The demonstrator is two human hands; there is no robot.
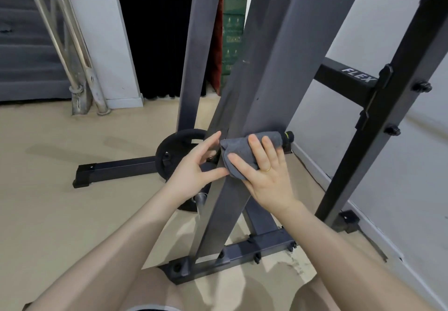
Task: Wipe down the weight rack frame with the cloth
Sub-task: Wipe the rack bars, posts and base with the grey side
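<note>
- Low on the rack [264,73], against its slanted grey post, the right hand [265,177] presses a grey cloth [238,151] flat with straight, spread fingers; a ring shows on one finger.
- Cloth is wrapped over the post's front face, bunched at its left edge and reaching right toward a black peg with a yellow-green band [288,137].
- Left hand [196,165] sits just left of the post, fingers loosely extended, thumb tip touching the cloth's lower left edge; it grips nothing.
- Behind the left hand, a black plate [169,150] leans by the rack's base bar [114,171].
- On the right, a black upright [378,121] with bolts carries a crossbar marked "FLEX" [356,79].
- Floor [60,213] is beige; a white wall [400,177] runs along the right side.
- Far left, metal poles [72,51] lean against a white corner beside grey stairs [26,51].
- Bare knees fill the bottom edge.
</note>
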